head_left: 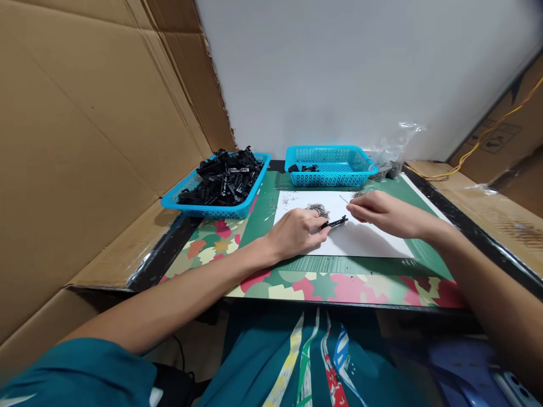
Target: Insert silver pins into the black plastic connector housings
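My left hand (297, 233) is closed around one end of a small, narrow black plastic part (338, 222), whose free end points right over a white paper sheet (373, 246). Facing it, my right hand (379, 213) pinches a thin metal rod (344, 199) that sticks out to the left from the fingertips; its exact kind is too small to make out. A heap of tiny metal pieces (317, 210) lies on the sheet just behind my left hand. More small metal bits (360, 193) sit beyond my right hand, partly hidden by it.
A blue basket (203, 211) heaped with black plastic parts stands at the left. Behind the sheet, another blue basket (328, 180) holds a few dark parts, with a clear plastic bag (394, 152) beside it. Cardboard (106, 96) walls the left side; a yellow cable (475, 148) hangs at right.
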The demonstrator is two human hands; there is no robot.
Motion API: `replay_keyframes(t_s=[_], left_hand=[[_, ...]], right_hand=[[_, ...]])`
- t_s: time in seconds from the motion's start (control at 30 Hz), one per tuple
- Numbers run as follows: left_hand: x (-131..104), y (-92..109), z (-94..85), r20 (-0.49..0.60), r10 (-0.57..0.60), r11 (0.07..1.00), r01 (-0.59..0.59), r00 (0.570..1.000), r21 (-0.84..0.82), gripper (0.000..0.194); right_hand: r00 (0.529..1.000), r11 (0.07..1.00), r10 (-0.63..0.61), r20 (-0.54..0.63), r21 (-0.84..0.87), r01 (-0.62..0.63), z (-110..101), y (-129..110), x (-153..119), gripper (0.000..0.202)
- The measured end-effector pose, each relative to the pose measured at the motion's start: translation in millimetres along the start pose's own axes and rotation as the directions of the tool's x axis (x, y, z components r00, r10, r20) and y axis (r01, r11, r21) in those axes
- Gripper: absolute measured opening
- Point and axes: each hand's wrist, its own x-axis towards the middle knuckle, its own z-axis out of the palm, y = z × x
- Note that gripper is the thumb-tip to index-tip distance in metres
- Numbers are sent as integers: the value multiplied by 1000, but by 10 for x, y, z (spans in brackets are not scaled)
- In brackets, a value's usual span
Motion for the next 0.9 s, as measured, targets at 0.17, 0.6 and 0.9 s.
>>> replay_keyframes(t_s=[0.17, 0.6, 0.9], left_hand=[[-25, -19, 6, 31, 9, 999, -11, 999, 47, 27], [-25, 5, 27, 30, 51, 988, -55, 998, 148, 31], [-25, 24, 22, 49, 41, 989, -48, 998, 143, 29]], right_hand=[[979, 964, -90, -185, 230, 132, 158, -12, 92, 46], [958, 984, -85, -276, 130, 124, 461, 4, 241, 34], [956, 984, -100, -276, 115, 136, 478, -6, 255, 36]])
